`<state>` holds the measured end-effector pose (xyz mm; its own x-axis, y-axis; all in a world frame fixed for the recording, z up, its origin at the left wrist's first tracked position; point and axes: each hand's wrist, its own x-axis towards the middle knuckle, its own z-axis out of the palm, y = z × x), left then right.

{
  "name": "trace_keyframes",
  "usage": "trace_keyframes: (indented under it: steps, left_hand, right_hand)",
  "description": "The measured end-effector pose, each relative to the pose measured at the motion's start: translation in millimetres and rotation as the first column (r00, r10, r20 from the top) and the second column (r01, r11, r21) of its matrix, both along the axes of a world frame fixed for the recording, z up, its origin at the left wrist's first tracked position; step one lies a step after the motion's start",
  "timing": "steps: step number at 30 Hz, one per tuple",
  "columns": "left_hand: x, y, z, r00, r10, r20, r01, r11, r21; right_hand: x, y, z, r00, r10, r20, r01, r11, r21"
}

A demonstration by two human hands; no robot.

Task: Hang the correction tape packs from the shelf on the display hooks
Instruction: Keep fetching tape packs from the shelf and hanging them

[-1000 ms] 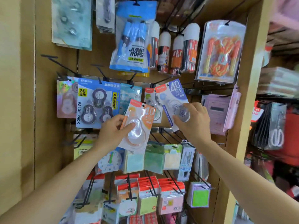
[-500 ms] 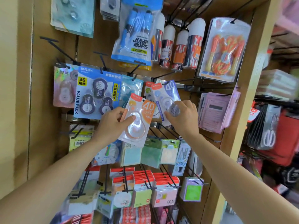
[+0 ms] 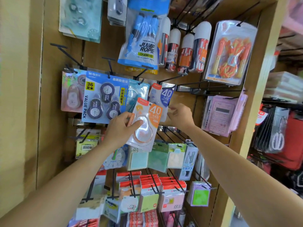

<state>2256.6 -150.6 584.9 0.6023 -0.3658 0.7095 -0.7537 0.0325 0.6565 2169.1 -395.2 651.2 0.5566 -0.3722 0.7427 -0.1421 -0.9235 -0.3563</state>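
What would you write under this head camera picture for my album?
Left hand holds an orange tape pack at the display while the empty right hand sits beside the hung blue pack.

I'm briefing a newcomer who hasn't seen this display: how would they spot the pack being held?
Find the big blue value pack in the middle row of the hook wall. Just to its lower right, the left hand grips the orange correction tape pack: the only orange one, marked 40.
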Motion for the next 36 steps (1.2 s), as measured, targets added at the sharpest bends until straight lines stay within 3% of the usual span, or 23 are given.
trace_keyframes:
  steps: [2,4,7,10,15,18,23,31,36]
  left_hand:
    - [-3.6,0.4,2.2,0.998,-0.059,-0.023,0.059,0.998,-0.015]
    - [-7.1,2.7,6.2,0.989,-0.134,-0.064,0.131,0.990,-0.043]
    - [-12.1,7.8,12.6,0.975,-0.209,-0.083,0.204,0.977,-0.062]
    - [-18.4,9.9,18.7,0.969,-0.238,-0.066,0.234,0.970,-0.063]
    - [-19.3,8.3,15.6,0.961,-0.272,-0.044,0.273,0.962,0.015]
    - [-12.0,9.0,8.7,0.969,-0.245,0.014,0.237,0.950,0.202]
    - [-2.4,7.8,5.3,0.965,-0.149,0.214,0.017,0.855,0.518]
    - [2.2,4.7,-0.1,0.946,-0.143,0.289,-0.037,0.843,0.537]
    - [5.3,4.4,-1.9,0.943,-0.152,0.297,-0.033,0.842,0.539]
  right_hand:
    - [-8.7,12.6,-5.2,0.975,0.157,0.160,-0.201,0.925,0.321]
    - [-23.2,33.0,-11.1,0.898,0.326,0.294,-0.439,0.689,0.577]
    - [-44.2,59.9,-21.7,0.790,0.534,0.301,-0.560,0.430,0.708]
    - [-56.8,79.2,-28.2,0.715,0.641,0.278,-0.599,0.357,0.717]
    - [-65.4,88.8,-28.3,0.711,0.628,0.317,-0.634,0.378,0.674]
    - [-73.9,77.0,-20.0,0.725,0.544,0.423,-0.668,0.407,0.623]
    - [-88.2,44.7,-1.9,0.787,0.382,0.484,-0.615,0.545,0.570]
    - [-93.6,16.3,-2.9,0.903,0.245,0.353,-0.419,0.683,0.598]
    - [-90.6,13.2,-0.6,0.916,0.221,0.336,-0.377,0.762,0.527]
